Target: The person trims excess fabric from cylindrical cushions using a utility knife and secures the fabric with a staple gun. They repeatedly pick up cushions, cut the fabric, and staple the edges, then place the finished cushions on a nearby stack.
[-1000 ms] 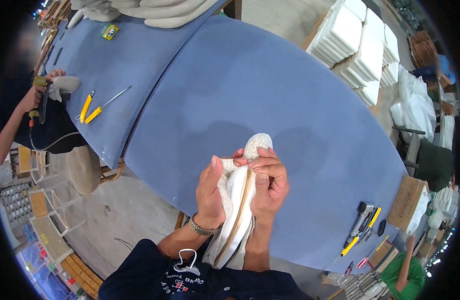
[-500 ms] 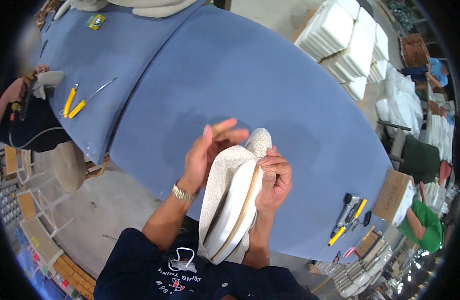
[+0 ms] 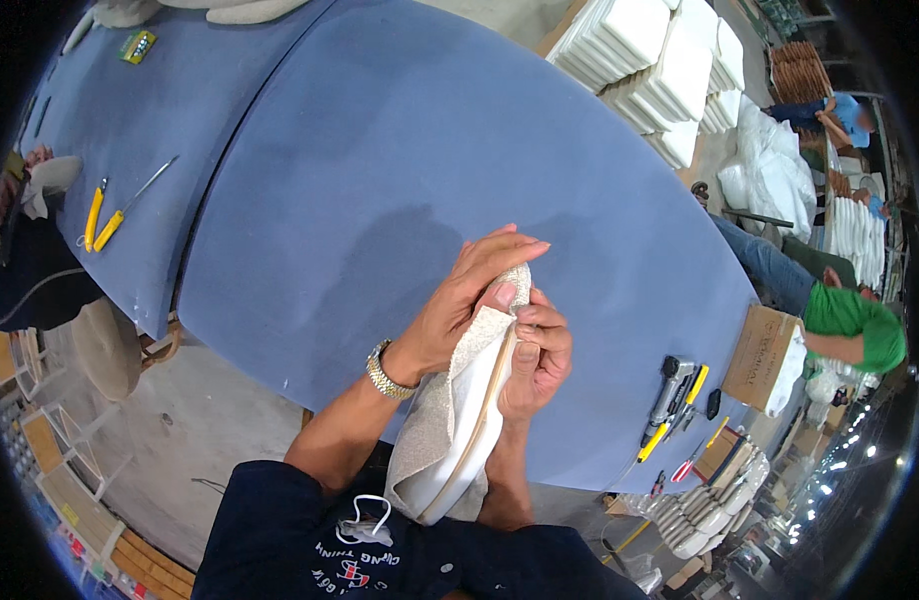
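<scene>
Upright against my body stands a padded panel, with white foam (image 3: 463,405) and a thin wooden edge (image 3: 486,402) showing along its side. Beige woven fabric (image 3: 421,452) wraps its left face and upper end. My left hand (image 3: 470,292) grips the fabric near the top, its thumb pressed on the near side and its fingers reaching over the far side. Lower on the right, my right hand (image 3: 536,362) pinches the panel's upper edge and fabric between thumb and curled fingers. The fingertips behind the panel are hidden.
A blue-covered table (image 3: 400,140) spreads ahead. A grey-black power tool (image 3: 668,395) and yellow-handled tools lie right, beside a cardboard box (image 3: 762,352). Yellow-handled tools (image 3: 107,228) lie left, near another person's hand. White padded stacks (image 3: 640,50) stand beyond; a green-sleeved person (image 3: 850,325) is right.
My left hand has come in from the left and taken hold of the fabric at the panel's top. The fabric flap has folded closer to the foam. The view has shifted rightward.
</scene>
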A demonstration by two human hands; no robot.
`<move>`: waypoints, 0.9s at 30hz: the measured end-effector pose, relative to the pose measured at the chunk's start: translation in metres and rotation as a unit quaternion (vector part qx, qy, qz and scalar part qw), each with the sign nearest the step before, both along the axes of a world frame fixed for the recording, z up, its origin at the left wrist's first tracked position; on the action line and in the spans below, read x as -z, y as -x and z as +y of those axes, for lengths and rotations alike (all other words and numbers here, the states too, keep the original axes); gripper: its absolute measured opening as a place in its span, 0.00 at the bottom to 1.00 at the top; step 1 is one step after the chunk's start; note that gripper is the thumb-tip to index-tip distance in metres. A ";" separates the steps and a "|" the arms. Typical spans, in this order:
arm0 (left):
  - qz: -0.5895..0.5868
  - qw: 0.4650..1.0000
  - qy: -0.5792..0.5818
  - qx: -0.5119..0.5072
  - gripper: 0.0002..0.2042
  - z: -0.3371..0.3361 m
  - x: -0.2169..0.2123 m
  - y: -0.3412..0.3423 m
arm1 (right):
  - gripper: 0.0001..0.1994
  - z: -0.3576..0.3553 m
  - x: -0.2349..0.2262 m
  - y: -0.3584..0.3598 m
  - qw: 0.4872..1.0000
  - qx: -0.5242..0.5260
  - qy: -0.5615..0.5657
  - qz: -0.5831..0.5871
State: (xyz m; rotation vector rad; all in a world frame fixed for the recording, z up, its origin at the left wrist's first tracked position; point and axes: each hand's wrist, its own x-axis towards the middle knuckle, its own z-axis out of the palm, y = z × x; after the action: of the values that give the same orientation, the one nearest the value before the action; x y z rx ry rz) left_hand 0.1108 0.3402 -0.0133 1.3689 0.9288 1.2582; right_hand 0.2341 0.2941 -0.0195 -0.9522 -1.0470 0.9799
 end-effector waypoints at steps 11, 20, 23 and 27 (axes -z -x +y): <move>0.039 0.997 0.071 0.008 0.26 0.010 -0.001 -0.018 | 0.12 -0.007 0.016 -0.127 0.963 0.012 0.086 -0.257; 0.046 0.997 0.053 0.016 0.32 0.014 0.000 -0.021 | 0.36 -0.076 0.095 -0.483 0.626 0.179 0.397 -0.647; 0.038 0.998 0.057 0.011 0.33 0.017 -0.002 -0.020 | 0.36 -0.063 0.106 -0.504 0.636 0.162 0.364 -0.661; 0.067 0.997 0.045 0.017 0.32 0.022 0.002 -0.024 | 0.33 -0.051 0.096 -0.516 0.735 0.191 0.423 -0.494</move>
State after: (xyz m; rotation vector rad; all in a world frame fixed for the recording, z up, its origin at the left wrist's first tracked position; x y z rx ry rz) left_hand 0.1345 0.3622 -0.0158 1.4049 1.0376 1.0968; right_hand 0.7504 0.2432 -0.1159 -2.5355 -1.1385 0.5175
